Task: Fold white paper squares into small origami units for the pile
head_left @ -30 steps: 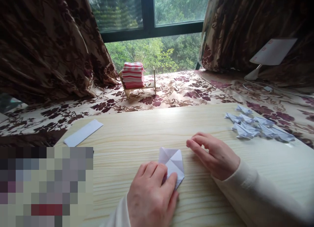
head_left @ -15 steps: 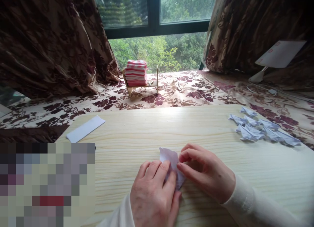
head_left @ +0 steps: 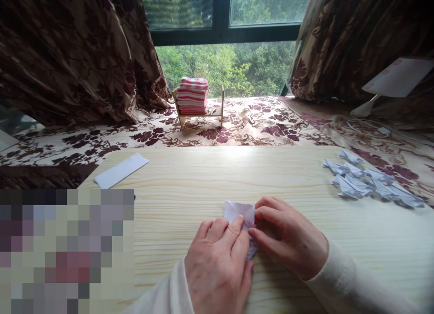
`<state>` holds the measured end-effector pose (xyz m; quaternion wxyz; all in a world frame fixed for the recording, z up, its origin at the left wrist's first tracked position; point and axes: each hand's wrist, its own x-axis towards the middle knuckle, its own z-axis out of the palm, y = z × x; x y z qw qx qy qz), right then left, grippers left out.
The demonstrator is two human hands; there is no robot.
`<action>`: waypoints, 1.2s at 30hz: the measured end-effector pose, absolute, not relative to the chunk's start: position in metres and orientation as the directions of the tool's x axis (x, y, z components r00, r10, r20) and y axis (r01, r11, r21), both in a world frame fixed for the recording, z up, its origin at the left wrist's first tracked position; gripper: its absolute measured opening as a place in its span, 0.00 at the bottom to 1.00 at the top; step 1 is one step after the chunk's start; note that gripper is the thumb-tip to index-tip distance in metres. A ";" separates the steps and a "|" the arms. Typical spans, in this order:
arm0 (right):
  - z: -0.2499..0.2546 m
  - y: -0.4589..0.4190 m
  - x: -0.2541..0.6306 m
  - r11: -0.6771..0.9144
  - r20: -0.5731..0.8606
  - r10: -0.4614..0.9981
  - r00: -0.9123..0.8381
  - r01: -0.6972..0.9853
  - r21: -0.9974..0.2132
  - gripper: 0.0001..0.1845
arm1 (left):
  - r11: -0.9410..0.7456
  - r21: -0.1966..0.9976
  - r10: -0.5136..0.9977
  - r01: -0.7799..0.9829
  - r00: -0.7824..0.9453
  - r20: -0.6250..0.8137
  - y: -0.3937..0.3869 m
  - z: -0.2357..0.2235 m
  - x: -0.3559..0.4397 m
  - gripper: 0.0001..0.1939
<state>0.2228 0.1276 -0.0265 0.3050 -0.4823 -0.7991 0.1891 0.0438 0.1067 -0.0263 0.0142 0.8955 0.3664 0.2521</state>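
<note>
A small folded white paper [head_left: 240, 209] lies on the table in front of me, its top part spread into a squarish flap. My left hand [head_left: 217, 264] lies over its lower part, fingers stretched out, the index fingertip pressing on the middle of the sheet. At the paper's right edge, my right hand [head_left: 288, 237] has its thumb and fingertips bent together in a pinch. The paper's lower portion is mostly covered by my left hand; a corner shows between the two hands.
Several folded white paper pieces [head_left: 354, 187] cluster at the table's right. A flat white paper strip [head_left: 122, 170] lies at the left. Behind the wooden table [head_left: 190, 169] stand a small rack [head_left: 222, 107] with folded pink-striped cloths [head_left: 192, 97] and a lamp [head_left: 395, 77]. Blurred blocks hide the lower left.
The paper's upper flap has opened out flatter and squarer. My left index finger has moved onto its middle, while my right hand stays at the right edge. The view has shifted slightly.
</note>
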 end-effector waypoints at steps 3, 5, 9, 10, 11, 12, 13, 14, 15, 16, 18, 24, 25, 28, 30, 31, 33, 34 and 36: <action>-0.026 0.126 0.223 0.464 0.297 0.885 -0.358 0.649 -0.603 0.05 | -0.725 0.214 0.669 0.655 0.595 0.445 0.106 -0.027 0.045 0.16; -0.027 0.126 0.224 0.469 0.300 0.883 -0.362 0.634 -0.615 0.04 | -0.711 0.211 0.687 0.671 0.597 0.415 0.105 -0.026 0.045 0.16; -0.027 0.126 0.226 0.479 0.300 0.876 -0.377 0.618 -0.623 0.04 | -0.708 0.212 0.691 0.674 0.599 0.405 0.105 -0.024 0.044 0.15; -0.027 0.126 0.226 0.486 0.305 0.873 -0.382 0.618 -0.618 0.04 | -0.709 0.216 0.690 0.672 0.597 0.410 0.105 -0.023 0.044 0.14; -0.026 0.127 0.226 0.499 0.312 0.866 -0.392 0.619 -0.607 0.04 | -0.706 0.224 0.694 0.672 0.593 0.408 0.105 -0.023 0.044 0.14; -0.025 0.126 0.225 0.516 0.320 0.855 -0.407 0.621 -0.590 0.04 | -0.701 0.234 0.700 0.674 0.587 0.407 0.105 -0.023 0.044 0.14; -0.024 0.126 0.225 0.538 0.327 0.842 -0.429 0.623 -0.567 0.05 | -0.695 0.247 0.707 0.675 0.580 0.404 0.105 -0.024 0.045 0.13; -0.023 0.126 0.225 0.562 0.333 0.826 -0.454 0.627 -0.540 0.07 | -0.691 0.264 0.713 0.673 0.575 0.401 0.105 -0.024 0.045 0.13; -0.022 0.126 0.225 0.585 0.336 0.811 -0.480 0.630 -0.511 0.08 | -0.689 0.281 0.716 0.668 0.568 0.406 0.105 -0.025 0.045 0.12; -0.021 0.126 0.224 0.603 0.337 0.797 -0.501 0.634 -0.484 0.09 | -0.689 0.298 0.717 0.660 0.562 0.412 0.105 -0.025 0.045 0.12; -0.019 0.125 0.224 0.619 0.336 0.785 -0.520 0.644 -0.449 0.10 | -0.699 0.333 0.709 0.633 0.556 0.434 0.105 -0.026 0.044 0.12; -0.023 0.125 0.225 0.582 0.331 0.812 -0.481 0.633 -0.510 0.11 | -0.624 0.456 0.774 0.635 0.422 0.472 0.120 -0.010 0.032 0.03; -0.023 0.125 0.225 0.581 0.333 0.813 -0.477 0.629 -0.516 0.11 | -0.598 0.452 0.788 0.662 0.381 0.484 0.124 -0.007 0.029 0.03; -0.025 0.126 0.225 0.584 0.341 0.811 -0.476 0.621 -0.523 0.12 | -0.518 0.427 0.834 0.741 0.326 0.446 0.134 -0.007 0.024 0.04; -0.026 0.126 0.225 0.586 0.343 0.810 -0.476 0.619 -0.523 0.11 | -0.477 0.466 0.870 0.746 0.323 0.374 0.138 -0.011 0.025 0.04; -0.026 0.127 0.226 0.589 0.346 0.807 -0.478 0.619 -0.520 0.11 | -0.462 0.491 0.882 0.738 0.323 0.345 0.138 -0.014 0.026 0.03; -0.028 0.127 0.226 0.600 0.355 0.799 -0.485 0.617 -0.509 0.10 | -0.445 0.532 0.893 0.720 0.314 0.322 0.139 -0.018 0.028 0.01; -0.029 0.127 0.227 0.606 0.360 0.795 -0.488 0.616 -0.503 0.10 | -0.439 0.544 0.896 0.715 0.305 0.322 0.139 -0.020 0.029 0.00; -0.030 0.127 0.227 0.615 0.370 0.789 -0.491 0.617 -0.491 0.10 | -0.430 0.557 0.899 0.710 0.277 0.340 0.140 -0.022 0.030 0.02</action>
